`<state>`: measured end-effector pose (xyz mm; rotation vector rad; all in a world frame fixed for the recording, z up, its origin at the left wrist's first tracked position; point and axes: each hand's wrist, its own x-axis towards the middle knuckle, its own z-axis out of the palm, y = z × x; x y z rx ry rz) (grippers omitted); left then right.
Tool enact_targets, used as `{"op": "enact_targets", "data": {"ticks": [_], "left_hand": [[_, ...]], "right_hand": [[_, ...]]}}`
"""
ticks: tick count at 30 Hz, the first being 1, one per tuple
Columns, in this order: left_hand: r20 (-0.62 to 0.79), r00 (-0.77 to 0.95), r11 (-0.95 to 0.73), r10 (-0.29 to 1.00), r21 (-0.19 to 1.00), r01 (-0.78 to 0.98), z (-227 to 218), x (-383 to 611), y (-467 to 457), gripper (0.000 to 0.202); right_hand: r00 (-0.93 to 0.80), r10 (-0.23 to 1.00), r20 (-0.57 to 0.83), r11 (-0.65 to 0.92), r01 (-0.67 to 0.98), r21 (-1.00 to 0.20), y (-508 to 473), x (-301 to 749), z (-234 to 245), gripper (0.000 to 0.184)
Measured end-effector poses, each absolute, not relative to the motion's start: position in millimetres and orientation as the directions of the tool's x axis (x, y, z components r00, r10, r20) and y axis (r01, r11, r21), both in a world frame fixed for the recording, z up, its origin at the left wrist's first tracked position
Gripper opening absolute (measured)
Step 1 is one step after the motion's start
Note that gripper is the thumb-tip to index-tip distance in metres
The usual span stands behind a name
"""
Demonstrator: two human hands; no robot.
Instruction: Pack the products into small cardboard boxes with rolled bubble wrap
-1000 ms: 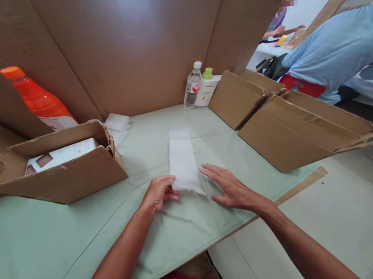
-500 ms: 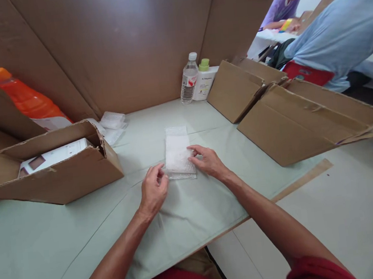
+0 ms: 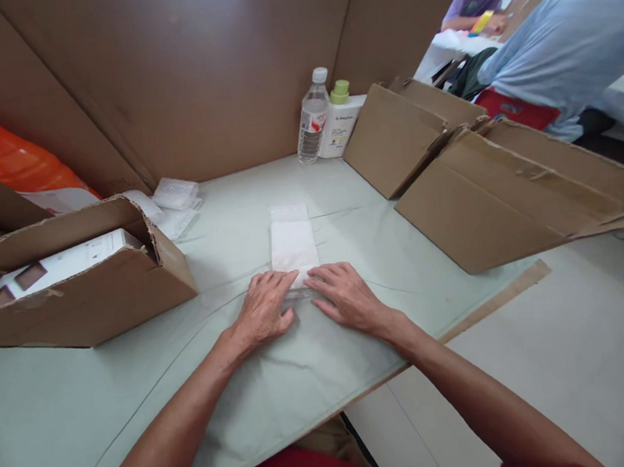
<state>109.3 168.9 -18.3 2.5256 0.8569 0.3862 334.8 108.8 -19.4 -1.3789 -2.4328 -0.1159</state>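
A flat white bubble wrap packet [image 3: 293,243] lies on the pale green table cover [image 3: 223,235], its long side pointing away from me. On the packet's near left corner rest the fingers of my left hand [image 3: 267,306], stretched out with the thumb apart. My right hand [image 3: 346,297] mirrors it at the near right corner, fingers extended and touching the near end. Neither hand is wrapped around anything. Part of the packet's near edge is hidden under the fingertips.
On the left stands an open carton [image 3: 130,304] holding a white box [image 3: 70,265]. Folded bubble wrap [image 3: 175,194] and an orange bottle [image 3: 19,160] are behind it. A water bottle [image 3: 312,118], a white bottle [image 3: 339,128] and cartons [image 3: 471,209] stand right. Other people sit beyond.
Both hands have come to the packet's near end. The right hand moved down from its right side, the left moved slightly inward, and their fingers now lie flatter. The view shifted slightly.
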Motion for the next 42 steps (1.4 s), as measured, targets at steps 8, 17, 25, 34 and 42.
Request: {"op": "enact_targets", "data": {"ticks": [8, 17, 25, 34, 42], "left_hand": [[0.16, 0.673, -0.627, 0.722, 0.563, 0.538, -19, 111, 165, 0.051], [-0.009, 0.536, -0.341, 0.844, 0.761, 0.551, -10, 89, 110, 0.045], [0.024, 0.477, -0.343, 0.879, 0.726, 0.596, -19, 106, 125, 0.048], [0.412, 0.594, -0.708, 0.691, 0.552, 0.441, -14, 82, 98, 0.043], [0.195, 0.547, -0.49, 0.814, 0.736, 0.467, -18, 78, 96, 0.045]], "right_hand": [[-0.313, 0.87, 0.382, 0.433, 0.855, -0.285, 118, 325, -22, 0.019], [-0.205, 0.899, 0.387, 0.387, 0.787, -0.48, 46, 316, 12, 0.018], [-0.411, 0.809, 0.42, 0.497, 0.86, -0.117, 29, 296, -11, 0.032], [-0.297, 0.908, 0.296, 0.401, 0.82, -0.408, 52, 307, -16, 0.028], [-0.181, 0.953, 0.244, 0.29, 0.783, -0.55, 33, 307, -3, 0.025]]}}
